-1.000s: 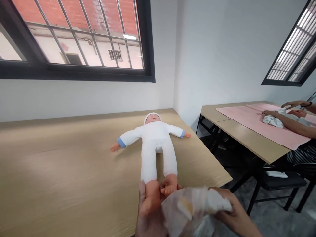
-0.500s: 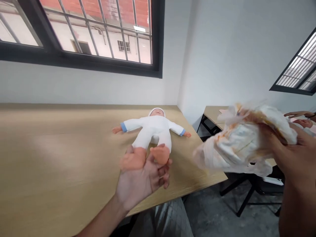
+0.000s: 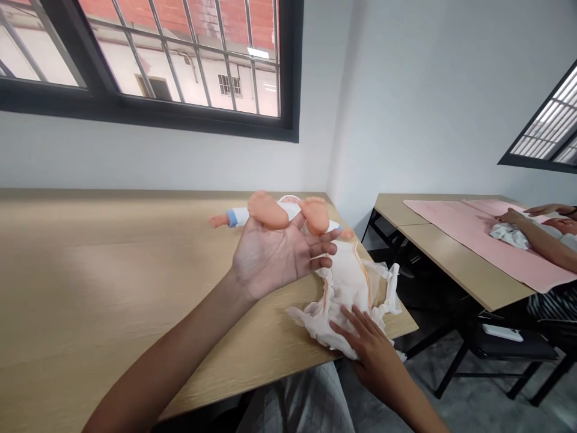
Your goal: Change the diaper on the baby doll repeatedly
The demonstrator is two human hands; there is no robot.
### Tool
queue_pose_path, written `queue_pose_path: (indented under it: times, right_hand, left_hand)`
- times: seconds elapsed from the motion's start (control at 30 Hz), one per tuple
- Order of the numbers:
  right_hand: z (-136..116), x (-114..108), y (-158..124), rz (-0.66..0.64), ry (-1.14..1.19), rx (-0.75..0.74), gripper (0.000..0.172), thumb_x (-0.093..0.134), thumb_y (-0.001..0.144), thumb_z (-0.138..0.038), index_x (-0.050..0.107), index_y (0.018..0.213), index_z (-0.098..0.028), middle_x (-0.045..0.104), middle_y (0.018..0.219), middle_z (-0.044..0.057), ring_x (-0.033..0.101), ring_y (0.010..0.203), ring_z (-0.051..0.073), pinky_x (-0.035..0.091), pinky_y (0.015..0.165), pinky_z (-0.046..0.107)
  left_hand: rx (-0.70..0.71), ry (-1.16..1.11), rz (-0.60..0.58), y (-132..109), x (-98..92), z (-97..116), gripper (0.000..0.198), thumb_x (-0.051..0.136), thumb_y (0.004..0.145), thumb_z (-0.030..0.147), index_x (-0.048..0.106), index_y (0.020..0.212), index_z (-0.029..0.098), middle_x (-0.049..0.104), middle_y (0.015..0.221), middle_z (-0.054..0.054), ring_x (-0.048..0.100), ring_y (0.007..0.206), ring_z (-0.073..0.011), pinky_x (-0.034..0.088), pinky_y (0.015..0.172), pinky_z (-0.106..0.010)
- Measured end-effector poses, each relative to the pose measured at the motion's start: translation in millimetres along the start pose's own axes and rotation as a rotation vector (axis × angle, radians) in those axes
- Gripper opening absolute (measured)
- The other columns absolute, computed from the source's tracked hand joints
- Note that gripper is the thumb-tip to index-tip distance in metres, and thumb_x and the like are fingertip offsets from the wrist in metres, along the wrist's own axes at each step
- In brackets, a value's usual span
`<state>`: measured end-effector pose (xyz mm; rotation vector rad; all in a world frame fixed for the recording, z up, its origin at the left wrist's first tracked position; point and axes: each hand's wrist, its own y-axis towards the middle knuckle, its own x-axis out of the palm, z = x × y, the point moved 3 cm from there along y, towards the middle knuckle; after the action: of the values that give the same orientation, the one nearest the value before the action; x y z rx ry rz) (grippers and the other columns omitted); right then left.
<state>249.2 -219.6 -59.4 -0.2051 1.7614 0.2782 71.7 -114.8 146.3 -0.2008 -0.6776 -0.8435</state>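
Note:
A baby doll (image 3: 268, 210) in a white suit with blue cuffs lies on its back on the wooden table. My left hand (image 3: 277, 258), palm up, holds both its legs raised, with the ankles between the fingers; the feet and hand hide most of its body. An unfolded white diaper (image 3: 349, 273) with an orange edge lies on the table to the right, its far part near the doll. My right hand (image 3: 367, 340) rests on the near part of the diaper, fingers spread and flat.
The wooden table (image 3: 112, 288) ends at a right corner just beyond the diaper. At a second table with a pink mat (image 3: 455, 225), another person's hands (image 3: 514, 219) are on a white cloth beside another doll. A black chair (image 3: 536, 349) stands below it.
My left hand has lifted the doll's feet up and away from me. My right hand has brought the bunched diaper down from the right; it now lies opened out on the table.

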Motion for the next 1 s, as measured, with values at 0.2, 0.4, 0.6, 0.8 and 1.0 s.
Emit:
queue_pose_path:
  times: [0.2,0.4,0.6,0.8,1.0]
  right_hand:
    - [-14.8,-8.9,7.1,-0.103,0.069,-0.041,0.077,0.053,0.074,-0.002,0.040,0.141,-0.038,0.025,0.155,0.002,0.018,0.144,0.031,0.025,0.113,0.056]
    - [-48.8,-3.8,27.7,-0.099,0.110,-0.163,0.061,0.058,0.086,-0.022,0.038,0.142,-0.038,0.024,0.156,0.003,0.016,0.144,0.032,0.024,0.113,0.056]
    - [-61.4,4.3,58.0,-0.041,0.163,-0.231,0.049,0.051,0.092,-0.039,0.041,0.140,-0.035,0.026,0.155,0.005,0.016,0.144,0.031,0.023,0.113,0.054]
    - [-62.4,9.2,86.3,-0.028,0.164,-0.295,0.050,0.047,0.093,-0.043,0.040,0.142,-0.032,0.030,0.153,0.006,0.019,0.144,0.028,0.022,0.114,0.051]
    - [-65.9,5.8,99.8,-0.006,0.145,-0.267,0.052,0.044,0.094,-0.042,0.036,0.144,-0.029,0.029,0.154,0.006,0.020,0.143,0.029,0.020,0.114,0.053]
  left_hand:
    - [0.057,0.032,-0.114,4.5,-8.8,6.6,0.040,0.047,0.080,0.052,0.054,0.102,0.019,0.065,0.094,-0.010,0.064,0.082,-0.0269,0.050,0.073,-0.041]
    - [0.013,0.008,-0.278,6.5,-22.8,8.7,0.055,0.039,0.081,0.061,0.047,0.116,0.018,0.065,0.107,-0.013,0.063,0.097,-0.0317,0.046,0.084,-0.048]
    - [0.042,0.002,-0.285,9.4,-29.4,18.1,0.060,0.043,0.079,0.059,0.039,0.127,0.023,0.061,0.118,-0.014,0.059,0.110,-0.0362,0.040,0.092,-0.056]
    - [0.056,-0.010,-0.207,5.5,-28.9,21.4,0.063,0.044,0.078,0.063,0.041,0.125,0.022,0.057,0.125,-0.016,0.053,0.118,-0.0386,0.038,0.094,-0.058]
    - [0.050,-0.032,-0.142,0.3,-26.3,5.7,0.058,0.041,0.078,0.066,0.047,0.119,0.024,0.064,0.111,-0.011,0.060,0.107,-0.0359,0.043,0.087,-0.054]
